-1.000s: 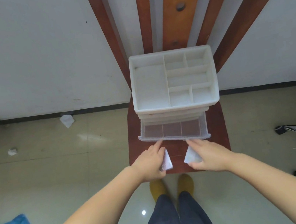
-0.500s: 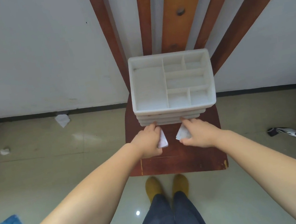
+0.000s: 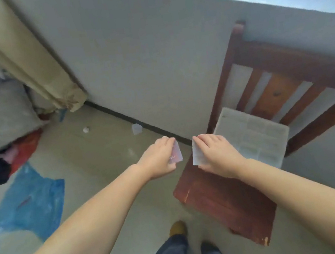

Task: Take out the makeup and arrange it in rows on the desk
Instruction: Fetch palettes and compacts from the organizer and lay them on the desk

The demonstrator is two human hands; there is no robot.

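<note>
Both hands are raised in front of the person, close together but not touching, each pinching a small flat pale packet. The left hand (image 3: 158,159) grips its packet (image 3: 176,154) between thumb and fingers; this packet shows a faint pink tint, and its details are blurred. The right hand (image 3: 216,152) is clamped the same way on a second packet (image 3: 197,155), which looks whitish and translucent.

Taking the wooden chair (image 3: 224,201) as the landmark: the right hand hangs over the front-left part of its seat, and the left hand is just off the seat's left edge, above the tiled floor (image 3: 93,160). A white plastic organiser (image 3: 253,137) with open compartments on top sits on the seat, towards the slatted backrest, just right of the right hand. The chair stands against a pale wall (image 3: 139,54).

Left of the chair, a blue plastic bag (image 3: 31,203) lies on the floor, and farther left there is a heap of cloth and a beige curtain (image 3: 25,55). Below the chair's front edge, the person's dark trousers and a tan shoe (image 3: 178,228) show.
</note>
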